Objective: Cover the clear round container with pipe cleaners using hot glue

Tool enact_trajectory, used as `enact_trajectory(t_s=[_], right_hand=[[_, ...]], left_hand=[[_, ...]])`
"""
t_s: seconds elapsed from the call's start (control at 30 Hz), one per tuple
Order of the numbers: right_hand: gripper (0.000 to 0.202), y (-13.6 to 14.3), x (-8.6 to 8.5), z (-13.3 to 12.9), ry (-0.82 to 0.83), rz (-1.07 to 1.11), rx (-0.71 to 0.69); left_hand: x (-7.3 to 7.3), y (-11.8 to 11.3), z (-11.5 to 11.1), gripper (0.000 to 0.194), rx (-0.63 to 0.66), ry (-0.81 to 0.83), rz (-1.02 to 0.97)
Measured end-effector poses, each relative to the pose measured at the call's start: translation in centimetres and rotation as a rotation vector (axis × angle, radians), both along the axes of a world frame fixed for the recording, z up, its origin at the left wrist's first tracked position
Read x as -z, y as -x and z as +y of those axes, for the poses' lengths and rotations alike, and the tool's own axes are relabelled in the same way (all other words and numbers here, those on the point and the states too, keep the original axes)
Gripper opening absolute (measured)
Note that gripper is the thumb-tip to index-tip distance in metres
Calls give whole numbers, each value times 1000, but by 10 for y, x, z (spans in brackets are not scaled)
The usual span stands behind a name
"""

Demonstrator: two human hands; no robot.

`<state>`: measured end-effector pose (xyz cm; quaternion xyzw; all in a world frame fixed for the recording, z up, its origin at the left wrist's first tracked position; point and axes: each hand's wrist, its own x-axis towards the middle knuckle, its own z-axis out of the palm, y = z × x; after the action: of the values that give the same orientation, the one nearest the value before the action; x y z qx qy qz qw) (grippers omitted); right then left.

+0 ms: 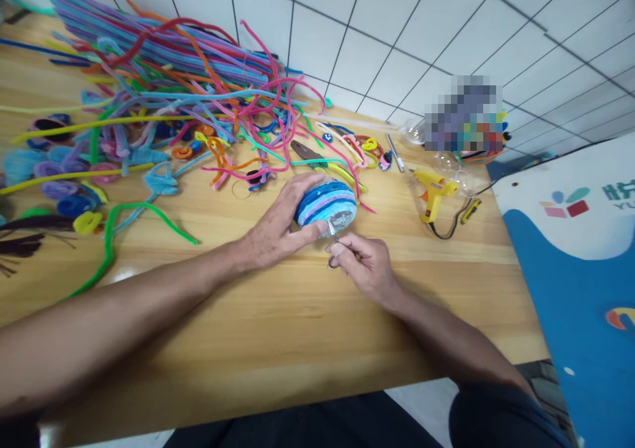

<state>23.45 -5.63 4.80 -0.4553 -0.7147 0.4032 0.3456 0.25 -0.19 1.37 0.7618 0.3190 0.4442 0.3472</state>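
Over the middle of the table, my left hand (278, 231) is wrapped round a ball (325, 202) banded in dark blue, light blue and lilac fuzzy stems. A greyish bare patch shows at the ball's lower right. In my right hand (364, 263) is a small pair of scissors (333, 244); its handle loops sit in the curled fingers and its blades point up against that patch. How far the blades are apart cannot be made out. Just behind the ball lie pliers (317, 159) with yellow-green handles.
A heap of coloured pipe cleaners (169, 57) covers the back left of the table (278, 342). To the right stand a yellow glue gun (432, 193) with a black cord, a small yellow cutter (470, 211) and clear plastic balls (449, 163). A blue-and-white board (580, 263) borders the right side.
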Motion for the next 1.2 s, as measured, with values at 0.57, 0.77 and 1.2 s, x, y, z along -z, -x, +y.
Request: enact_trajectory(t_s=[0.57, 0.77, 1.2], right_hand=[[34, -1, 1, 3, 24, -30, 20], [36, -2, 0, 1, -49, -95, 8], [34, -1, 2, 5, -15, -62, 29]], left_hand=[[1, 0, 1, 74, -7, 6, 5], [4, 0, 1, 77, -10, 0, 0], [4, -1, 2, 77, -8, 10, -15]])
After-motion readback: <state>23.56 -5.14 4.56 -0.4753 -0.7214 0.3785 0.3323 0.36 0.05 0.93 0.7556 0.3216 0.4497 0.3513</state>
